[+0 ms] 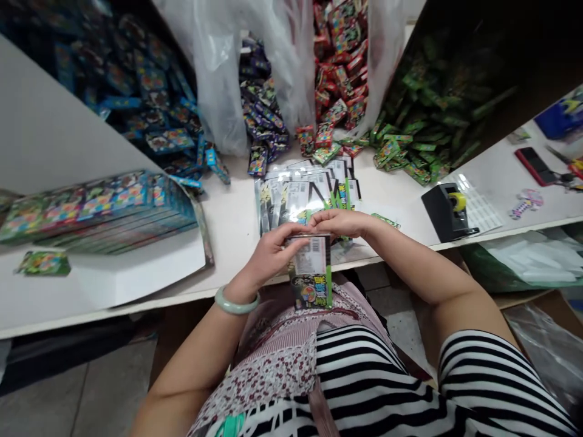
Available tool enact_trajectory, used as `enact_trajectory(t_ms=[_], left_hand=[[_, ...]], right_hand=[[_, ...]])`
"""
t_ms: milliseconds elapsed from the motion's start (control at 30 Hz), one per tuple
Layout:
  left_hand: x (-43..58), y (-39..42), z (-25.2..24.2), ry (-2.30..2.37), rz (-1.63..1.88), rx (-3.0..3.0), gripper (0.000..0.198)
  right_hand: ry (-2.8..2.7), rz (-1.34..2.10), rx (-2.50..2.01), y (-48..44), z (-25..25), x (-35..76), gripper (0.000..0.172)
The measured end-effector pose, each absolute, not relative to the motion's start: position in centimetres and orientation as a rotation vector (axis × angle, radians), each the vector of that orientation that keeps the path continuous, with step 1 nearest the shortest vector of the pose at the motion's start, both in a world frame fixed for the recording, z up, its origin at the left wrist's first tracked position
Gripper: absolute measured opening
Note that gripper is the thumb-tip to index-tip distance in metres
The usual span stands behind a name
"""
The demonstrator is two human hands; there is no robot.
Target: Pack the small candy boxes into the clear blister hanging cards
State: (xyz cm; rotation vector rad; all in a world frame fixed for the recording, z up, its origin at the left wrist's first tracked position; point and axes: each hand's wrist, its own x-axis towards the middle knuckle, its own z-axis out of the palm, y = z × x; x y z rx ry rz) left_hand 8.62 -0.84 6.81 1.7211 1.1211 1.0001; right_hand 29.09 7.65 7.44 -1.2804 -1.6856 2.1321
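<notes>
My left hand wears a pale green bangle at the wrist. Its thumb lies across the upper part of a flat printed packet, black and green with a white barcode panel, which hangs at the table's front edge. At the packet's top edge my right hand has its fingers closed in a pinch, meeting the left fingertips; the pinched part is hidden. Just beyond both hands lies an overlapping pile of similar packets in clear plastic. A small green box lies right of my right hand.
Small boxes are heaped at the back: blue, purple, red and green. Left stands a white tray with rows of boxes. A tape dispenser and a red-black phone lie right.
</notes>
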Motion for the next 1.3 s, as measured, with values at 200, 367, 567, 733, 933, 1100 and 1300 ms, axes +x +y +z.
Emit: enact_trajectory(t_ms=[200,367,567,733,933,1100,1300], left_hand=[[4.7,1.5,6.5,1.433,1.546,1.132,0.025],[4.4,3.1,4.0,1.336,1.645,0.656,0.044],[3.0,1.4,-0.1,1.533,1.331,0.911,0.063],[1.1,-0.1,0.1,1.820,0.905,1.519,0.076],[3.3,2.1,2.9,1.553,0.634,2.158,0.080],[5.2,4.6,3.2,1.425,0.162,2.289,0.104],[5.8,5.6,2.9,1.383,-0.001,2.334,0.104]], right_hand=[[-1.527,0.420,-1.898,17.6,4.8,40.8,0.044],[-1.324,0.322,-1.900,23.7,1.4,45.8,0.065],[-1.139,0.636,-1.630,24.3,-1.1,47.0,0.049],[-1.249,0.791,-1.443,20.2,-0.8,47.3,0.038],[-2.043,0.344,-1.335,14.9,0.9,45.3,0.022],[-2.243,0.401,-1.469,14.6,0.8,45.6,0.027],[-2.250,0.463,-1.684,16.9,0.7,46.4,0.079]])
